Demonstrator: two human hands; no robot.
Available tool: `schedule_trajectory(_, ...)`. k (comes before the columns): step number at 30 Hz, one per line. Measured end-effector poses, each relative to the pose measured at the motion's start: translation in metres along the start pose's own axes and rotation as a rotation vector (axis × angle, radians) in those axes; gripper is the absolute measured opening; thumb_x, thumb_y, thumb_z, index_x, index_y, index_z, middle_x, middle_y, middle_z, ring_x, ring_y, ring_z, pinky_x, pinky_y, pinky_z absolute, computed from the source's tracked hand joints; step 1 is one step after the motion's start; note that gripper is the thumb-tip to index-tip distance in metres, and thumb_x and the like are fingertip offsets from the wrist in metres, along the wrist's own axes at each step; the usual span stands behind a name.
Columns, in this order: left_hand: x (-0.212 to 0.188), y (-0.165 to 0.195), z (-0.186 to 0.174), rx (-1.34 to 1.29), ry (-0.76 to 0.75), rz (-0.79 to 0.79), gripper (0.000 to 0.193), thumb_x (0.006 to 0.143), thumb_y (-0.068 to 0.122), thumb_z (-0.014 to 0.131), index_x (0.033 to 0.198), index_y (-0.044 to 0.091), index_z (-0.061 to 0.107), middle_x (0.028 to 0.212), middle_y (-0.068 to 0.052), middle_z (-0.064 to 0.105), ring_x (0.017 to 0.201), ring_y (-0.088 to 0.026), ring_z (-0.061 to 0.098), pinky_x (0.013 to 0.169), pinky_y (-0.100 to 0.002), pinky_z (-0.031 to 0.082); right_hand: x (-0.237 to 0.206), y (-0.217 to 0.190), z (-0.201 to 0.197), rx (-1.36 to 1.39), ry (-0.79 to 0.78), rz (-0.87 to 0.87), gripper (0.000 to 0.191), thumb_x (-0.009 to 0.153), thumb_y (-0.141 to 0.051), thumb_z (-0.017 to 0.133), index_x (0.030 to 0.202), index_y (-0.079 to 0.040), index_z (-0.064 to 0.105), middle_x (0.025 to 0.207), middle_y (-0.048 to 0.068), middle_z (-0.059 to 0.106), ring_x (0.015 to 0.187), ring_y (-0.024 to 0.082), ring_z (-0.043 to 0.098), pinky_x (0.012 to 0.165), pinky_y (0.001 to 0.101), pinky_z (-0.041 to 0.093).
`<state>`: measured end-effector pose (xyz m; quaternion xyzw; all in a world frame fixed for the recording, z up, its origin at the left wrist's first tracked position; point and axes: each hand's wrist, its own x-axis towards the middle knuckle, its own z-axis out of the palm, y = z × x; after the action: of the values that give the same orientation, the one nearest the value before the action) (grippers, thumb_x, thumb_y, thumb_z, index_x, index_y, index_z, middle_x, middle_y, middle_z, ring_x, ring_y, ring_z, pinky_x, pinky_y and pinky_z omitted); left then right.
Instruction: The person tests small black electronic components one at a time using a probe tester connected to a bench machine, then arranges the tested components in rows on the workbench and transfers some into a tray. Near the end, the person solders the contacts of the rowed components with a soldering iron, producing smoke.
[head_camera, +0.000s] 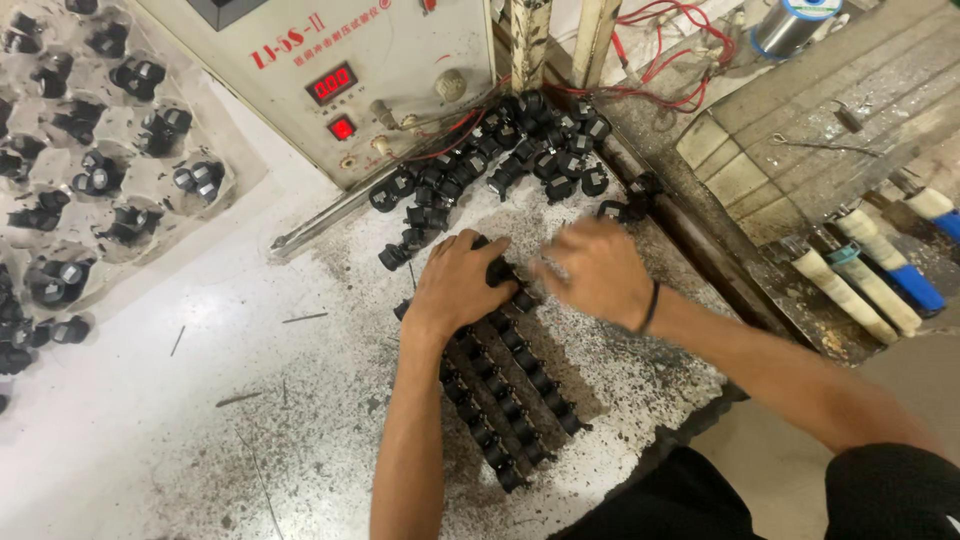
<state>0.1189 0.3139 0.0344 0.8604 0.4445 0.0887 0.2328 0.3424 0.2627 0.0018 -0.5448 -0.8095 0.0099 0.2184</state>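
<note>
Head view: my left hand (462, 283) is curled down on the near end of the rows of small black parts (510, 400) lined up on the gritty counter (300, 420), likely to pin them steady; my right hand (598, 270), just beside it, is blurred, so I cannot tell its grip. Beyond both hands lies a loose heap of black parts (520, 150); far off my left hand, a moulded tray (235, 150) holds one part per pocket.

I see a speckled white workbench (150, 420) carrying black part rows (510, 400) near, a loose pile (520, 150) far.
</note>
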Motion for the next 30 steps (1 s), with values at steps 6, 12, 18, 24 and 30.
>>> schedule_trajectory(6, -0.004, 0.016, -0.009, 0.063, -0.071, -0.026, 0.092, 0.068, 0.050, 0.086, 0.145, 0.015, 0.051, 0.131, -0.024, 0.054, 0.126, -0.048, 0.048, 0.110, -0.052, 0.037, 0.045, 0.038, 0.009, -0.352, 0.209, 0.186, 0.042, 0.079, -0.041, 0.084, 0.095, -0.003, 0.075, 0.101, 0.010, 0.060, 0.106, 0.029, 0.049, 0.085, 0.0485, 0.035)
schedule_trajectory(12, -0.003, 0.025, -0.007, 0.107, -0.130, -0.054, 0.102, 0.066, 0.052, 0.088, 0.149, 0.012, 0.046, 0.135, -0.025, 0.050, 0.130, -0.048, 0.044, 0.113, -0.052, 0.034, 0.014, 0.025, -0.004, 0.054, 0.022, 0.199, 0.032, 0.082, -0.021, 0.081, 0.100, -0.001, 0.063, 0.100, 0.013, 0.057, 0.098, 0.030, 0.053, 0.084, 0.0468, 0.046)
schedule_trajectory(18, -0.003, 0.020, -0.001, 0.086, -0.133, -0.042, 0.100, 0.068, 0.052, 0.088, 0.149, 0.012, 0.044, 0.136, -0.023, 0.048, 0.130, -0.043, 0.044, 0.113, -0.052, 0.033, -0.064, -0.016, -0.022, -0.129, -0.228, -0.236, 0.043, 0.066, 0.004, 0.067, 0.106, -0.009, 0.070, 0.086, 0.009, 0.065, 0.081, 0.026, 0.066, 0.071, 0.0444, 0.059)
schedule_trajectory(24, -0.005, 0.021, -0.001, 0.072, -0.096, -0.030, 0.094, 0.070, 0.047, 0.086, 0.148, 0.013, 0.048, 0.135, -0.023, 0.049, 0.128, -0.044, 0.045, 0.112, -0.051, 0.034, -0.071, -0.032, -0.008, 0.166, -0.021, -0.260, 0.049, 0.072, -0.002, 0.070, 0.120, 0.008, 0.065, 0.087, 0.013, 0.068, 0.075, 0.027, 0.067, 0.065, 0.0389, 0.059)
schedule_trajectory(30, -0.003, 0.022, 0.001, 0.118, -0.080, -0.046, 0.092, 0.069, 0.048, 0.086, 0.145, 0.013, 0.050, 0.136, -0.024, 0.049, 0.130, -0.046, 0.042, 0.114, -0.053, 0.030, -0.065, -0.032, 0.003, 0.299, -0.016, -0.117, 0.018, 0.091, -0.016, 0.074, 0.097, 0.001, 0.074, 0.074, 0.012, 0.070, 0.062, 0.022, 0.066, 0.053, 0.0345, 0.056)
